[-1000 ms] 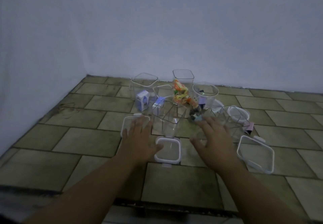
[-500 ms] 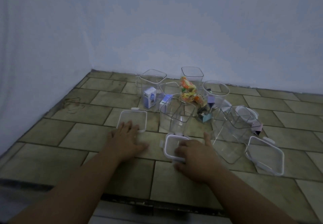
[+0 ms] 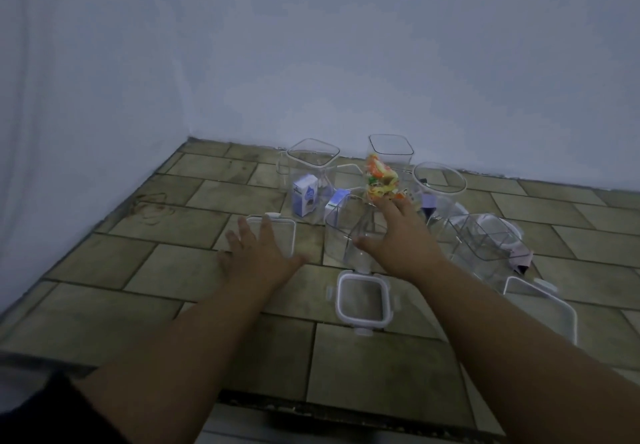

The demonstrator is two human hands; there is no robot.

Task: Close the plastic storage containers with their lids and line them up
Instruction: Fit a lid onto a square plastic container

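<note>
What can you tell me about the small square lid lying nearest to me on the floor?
The small square lid lies flat on the tiled floor, just in front of the clear containers. It looks like plastic: a see-through middle panel, a white rim with rounded corners, and a latch tab on each side. Neither hand touches it, and it sits on no container.

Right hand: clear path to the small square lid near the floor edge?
Probably yes. The small square lid lies flat on bare tile just nearer than the right hand, nothing on or around it. The hand is open over the clear container, so pulling back should reach it.
</note>
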